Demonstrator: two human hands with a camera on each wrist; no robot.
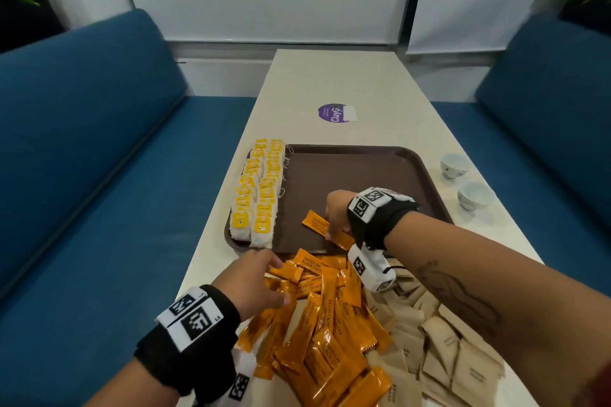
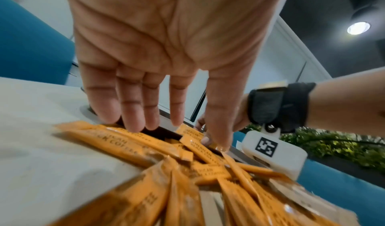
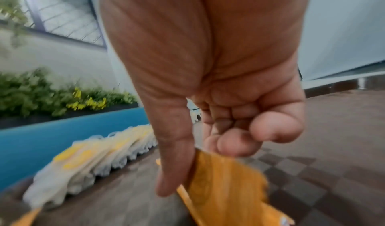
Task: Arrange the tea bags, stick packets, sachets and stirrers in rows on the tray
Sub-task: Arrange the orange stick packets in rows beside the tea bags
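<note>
I see tea bags [image 1: 256, 198] rowed along tray [image 1: 363, 168] left edge; right hand [image 1: 337, 213] grip pinches stick packet [image 1: 325, 228] over tray; left hand [image 1: 256, 281] grip wide above stick packets [image 1: 317, 324] piled on surface [image 1: 334, 79]; sachets [image 1: 456, 350] untouched; no stirrers seen.

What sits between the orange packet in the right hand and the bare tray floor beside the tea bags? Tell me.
Nothing visible does. The right hand pinches an orange stick packet over the brown tray, and the floor between it and the two rows of tea bags along the left edge is bare. The loose packet pile lies off the tray.
</note>
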